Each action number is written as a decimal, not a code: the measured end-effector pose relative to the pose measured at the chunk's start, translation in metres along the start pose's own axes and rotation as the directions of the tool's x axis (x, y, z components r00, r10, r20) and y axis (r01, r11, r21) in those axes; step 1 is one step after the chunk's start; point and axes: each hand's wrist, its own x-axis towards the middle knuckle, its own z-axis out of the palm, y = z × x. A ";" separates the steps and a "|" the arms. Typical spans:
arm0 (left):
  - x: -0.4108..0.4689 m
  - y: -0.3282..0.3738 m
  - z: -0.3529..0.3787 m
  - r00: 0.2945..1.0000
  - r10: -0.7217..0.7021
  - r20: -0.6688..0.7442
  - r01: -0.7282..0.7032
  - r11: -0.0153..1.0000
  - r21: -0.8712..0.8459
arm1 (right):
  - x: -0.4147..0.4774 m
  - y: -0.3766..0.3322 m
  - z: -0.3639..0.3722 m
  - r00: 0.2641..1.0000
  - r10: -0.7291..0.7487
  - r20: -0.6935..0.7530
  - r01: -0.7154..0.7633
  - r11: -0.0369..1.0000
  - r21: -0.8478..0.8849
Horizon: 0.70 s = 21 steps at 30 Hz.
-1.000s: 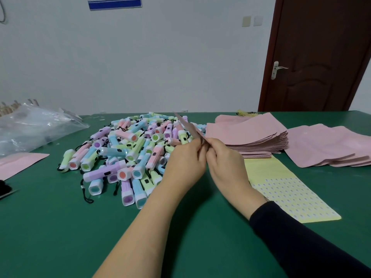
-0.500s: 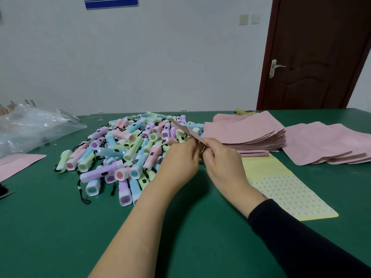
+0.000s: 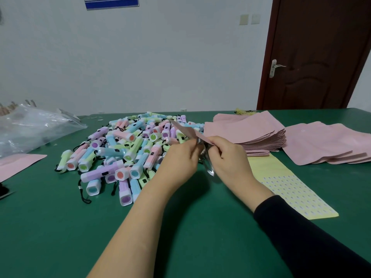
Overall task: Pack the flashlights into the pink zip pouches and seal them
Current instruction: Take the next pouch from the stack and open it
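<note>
Head view: at the frame's centre the left hand [image 3: 178,159] and right hand [image 3: 228,157] each pinch a pink pouch [image 3: 186,131] with curled fingers, held above the table [image 3: 50,227], its mouth seemingly being parted, with a shiny inner face showing between the hands. No flashlight is in it yet. Most of the work looks left to do: a big pile of flashlights [image 3: 124,149] lies loose left of centre, and a thick stack of pouches [image 3: 241,129] waits right of centre. More pouches [image 3: 325,143] are spread at the right edge; whether they are filled cannot be told. A yellow sticker sheet [image 3: 291,189] lies at lower right. The blue sign [image 3: 111,2] at the top is unreadable; no brand shows.
</note>
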 end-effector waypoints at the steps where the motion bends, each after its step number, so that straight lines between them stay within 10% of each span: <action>1: 0.000 0.001 0.001 1.000 -0.001 -0.005 0.001 1.000 -0.004 | -0.001 -0.001 0.000 1.000 0.005 -0.006 -0.005 1.000 0.012; 21: -0.007 0.022 0.010 0.980 -0.199 -0.010 0.198 0.977 -0.077 | -0.004 -0.004 0.006 0.961 0.169 0.221 -0.172 0.985 -0.008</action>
